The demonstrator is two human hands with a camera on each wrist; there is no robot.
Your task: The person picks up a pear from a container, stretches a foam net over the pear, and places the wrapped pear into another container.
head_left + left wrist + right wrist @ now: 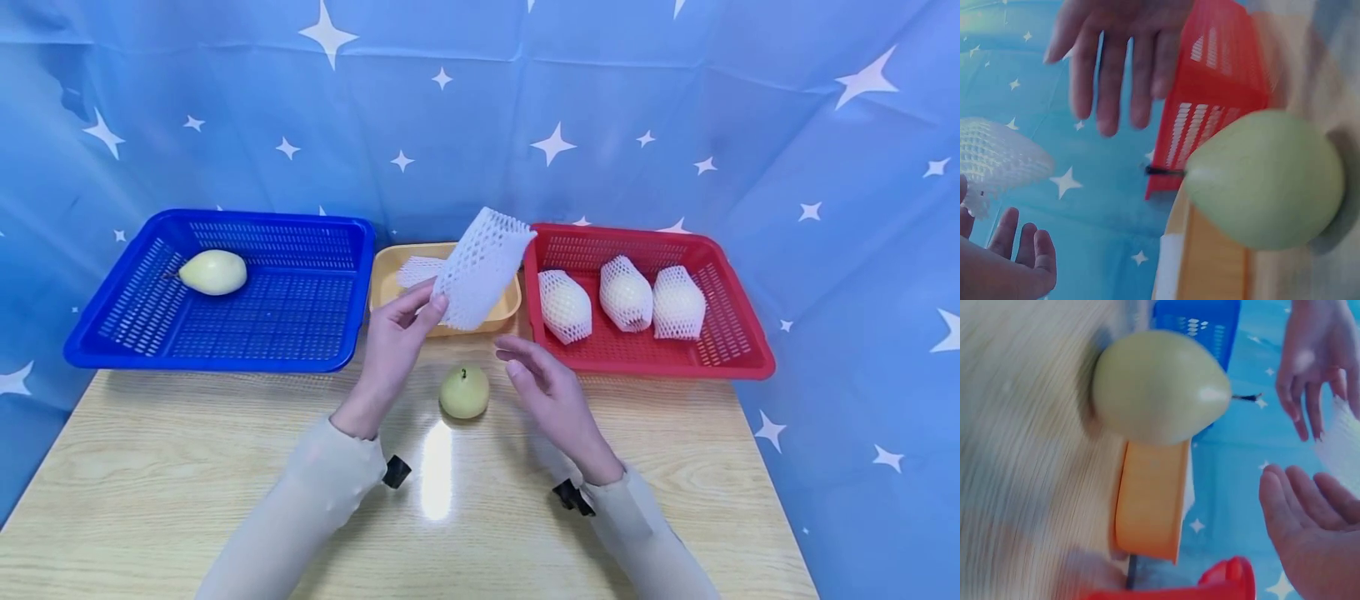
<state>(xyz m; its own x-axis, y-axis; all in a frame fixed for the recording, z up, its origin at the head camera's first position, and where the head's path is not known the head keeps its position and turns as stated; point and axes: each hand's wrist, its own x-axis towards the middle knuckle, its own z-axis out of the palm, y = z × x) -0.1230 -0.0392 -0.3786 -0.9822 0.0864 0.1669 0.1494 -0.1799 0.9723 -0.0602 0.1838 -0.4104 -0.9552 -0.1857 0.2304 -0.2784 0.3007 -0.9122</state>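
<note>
Between thumb and fingers my left hand pinches a white foam net sleeve, raised above the yellow tray. My right hand is held over the table to the right of the pear, its fingers loosely bent and nothing in them. A pale green pear stands on the table between the two hands, stem up, touched by neither. In the left wrist view the pear looms large, with the sleeve at the left edge. The right wrist view shows the right hand below the left hand.
A blue basket at the left holds one bare pear. Behind the hands, a yellow tray contains more foam netting. The red basket at the right carries three net-wrapped pears. A starry blue curtain hangs behind.
</note>
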